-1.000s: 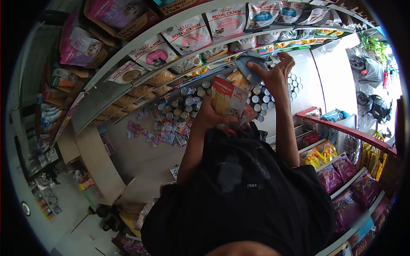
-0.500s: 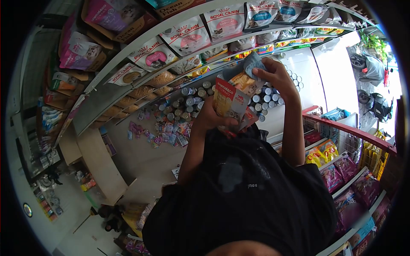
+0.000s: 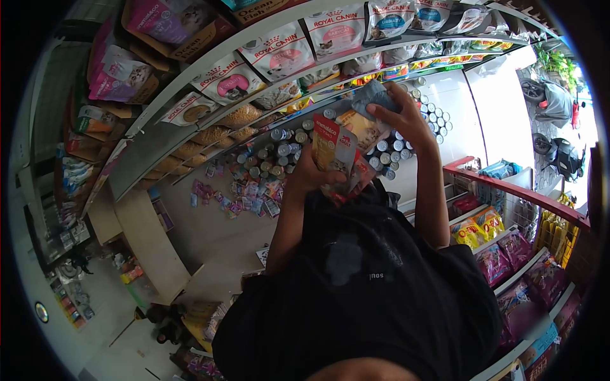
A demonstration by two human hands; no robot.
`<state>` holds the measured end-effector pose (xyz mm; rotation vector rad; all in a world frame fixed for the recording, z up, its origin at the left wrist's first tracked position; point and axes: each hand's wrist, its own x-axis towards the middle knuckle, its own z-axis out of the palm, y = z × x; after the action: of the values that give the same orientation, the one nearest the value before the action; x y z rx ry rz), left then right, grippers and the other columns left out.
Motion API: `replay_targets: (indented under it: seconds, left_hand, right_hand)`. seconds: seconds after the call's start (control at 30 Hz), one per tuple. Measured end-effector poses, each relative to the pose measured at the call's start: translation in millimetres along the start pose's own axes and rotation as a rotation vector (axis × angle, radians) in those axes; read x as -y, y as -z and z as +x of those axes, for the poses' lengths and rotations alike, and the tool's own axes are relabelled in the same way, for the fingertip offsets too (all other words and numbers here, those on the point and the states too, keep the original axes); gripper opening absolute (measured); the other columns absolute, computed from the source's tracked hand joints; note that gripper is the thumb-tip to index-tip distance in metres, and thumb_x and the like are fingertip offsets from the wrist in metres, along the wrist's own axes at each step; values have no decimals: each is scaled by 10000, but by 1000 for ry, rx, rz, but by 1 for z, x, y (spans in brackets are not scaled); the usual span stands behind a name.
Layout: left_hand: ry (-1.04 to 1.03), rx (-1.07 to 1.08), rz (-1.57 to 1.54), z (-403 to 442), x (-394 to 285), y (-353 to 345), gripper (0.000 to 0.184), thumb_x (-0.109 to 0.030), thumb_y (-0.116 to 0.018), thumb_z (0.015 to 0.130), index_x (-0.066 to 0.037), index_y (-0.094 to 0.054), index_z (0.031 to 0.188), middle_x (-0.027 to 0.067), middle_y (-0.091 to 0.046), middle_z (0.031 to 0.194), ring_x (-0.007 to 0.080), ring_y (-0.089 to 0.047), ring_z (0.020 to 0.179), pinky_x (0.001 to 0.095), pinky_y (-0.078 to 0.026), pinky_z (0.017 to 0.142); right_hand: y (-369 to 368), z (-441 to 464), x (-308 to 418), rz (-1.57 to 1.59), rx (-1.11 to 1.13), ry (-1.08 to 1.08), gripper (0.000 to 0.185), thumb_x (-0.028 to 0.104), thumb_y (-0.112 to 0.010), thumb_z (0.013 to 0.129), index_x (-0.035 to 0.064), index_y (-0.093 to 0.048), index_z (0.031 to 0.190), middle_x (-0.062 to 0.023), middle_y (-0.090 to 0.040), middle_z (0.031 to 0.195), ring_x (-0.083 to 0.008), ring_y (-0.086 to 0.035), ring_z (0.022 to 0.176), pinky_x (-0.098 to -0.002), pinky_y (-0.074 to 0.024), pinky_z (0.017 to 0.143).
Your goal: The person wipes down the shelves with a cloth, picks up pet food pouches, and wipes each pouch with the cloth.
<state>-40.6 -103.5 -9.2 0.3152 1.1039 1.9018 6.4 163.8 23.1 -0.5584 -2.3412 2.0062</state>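
Observation:
My left hand is closed around several cat food pouches low in front of my chest. Foremost is a red and gold pouch with a grey side. Behind it an orange pouch with a cat picture leans toward my right hand, and a red pouch shows lower down. A crumpled blue-grey cloth is gripped in my right hand, at the upper end of the orange pouch. Whether the cloth presses on that pouch is hard to tell.
Many cans stand on the floor beyond my hands, with scattered small pouches left of them. Shelves of pet food bags curve along the top. A rack with a red rail and more bags stands at right.
My right hand has shifted slightly left and down, and the cloth looks more spread out. The pouches in my left hand have tilted and moved a little left.

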Motion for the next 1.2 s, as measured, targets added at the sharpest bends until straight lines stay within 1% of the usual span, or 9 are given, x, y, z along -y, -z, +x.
replay_targets:
  seconds: [0.03,0.17,0.37,0.5,0.7,0.83,0.87,1.0,1.2]
  left_hand:
    - [3,1,-1,-1,0,0,724,-40,-929,551,-24,-614,1203,95,-732,1084,186,-705,899,302,-549,841]
    - [91,75,50,-3,-7,-3,700,-28,-925,555,-27,-620,1185,101,-733,1069,192,-706,902,308,-552,841]
    - [96,141,53,-5,-7,3,685,-22,-924,550,-21,-626,1168,104,-733,1066,187,-698,878,303,-552,816]
    - [134,182,121,-5,-10,3,623,-20,-919,553,-9,-650,1115,98,-739,1029,170,-685,826,291,-549,777]
    - [178,165,215,-4,-4,9,737,-1,-909,527,-21,-630,1209,80,-732,1074,172,-691,901,302,-542,845]
    - [175,135,213,-3,-10,-2,524,-33,-919,557,4,-684,1024,97,-749,943,146,-663,758,266,-536,735]
    - [174,135,215,-3,-12,-3,524,-33,-919,557,4,-684,1024,97,-749,943,146,-663,758,266,-536,735]
    - [201,141,181,-5,-16,-4,535,-30,-917,557,6,-682,1036,99,-749,947,145,-663,754,264,-536,731]
    - [178,178,295,0,-15,-8,541,-21,-915,554,8,-680,1040,103,-749,957,151,-672,750,267,-539,731]
  right_hand:
    - [2,-1,2,1,-2,-2,371,303,-777,853,13,-642,1042,-87,-683,923,-142,-610,742,-236,-481,668]
    - [12,0,11,-400,85,-12,431,330,-824,792,35,-648,1054,-78,-682,938,-172,-606,758,-283,-489,704]
    - [26,6,27,-347,235,16,533,353,-870,725,64,-662,1122,-82,-687,983,-183,-611,789,-320,-496,745]
    - [35,12,32,-508,449,-104,530,364,-880,710,98,-682,1124,-83,-679,991,-185,-607,785,-334,-492,748]
    - [26,0,36,-530,267,-125,454,346,-860,746,75,-692,1068,-76,-669,940,-177,-594,758,-339,-484,739]
    - [14,0,31,-256,147,-279,408,341,-839,784,72,-689,1051,-60,-653,896,-169,-579,735,-346,-477,727]
    - [15,2,29,-255,147,-277,408,341,-839,784,72,-689,1051,-60,-653,896,-169,-579,735,-346,-477,727]
    - [26,13,18,-356,302,127,463,397,-815,808,58,-678,1092,-78,-657,907,-162,-587,751,-321,-482,738]
    - [30,21,26,-200,186,177,539,496,-733,865,65,-640,1174,-102,-655,927,-172,-597,782,-317,-486,768]
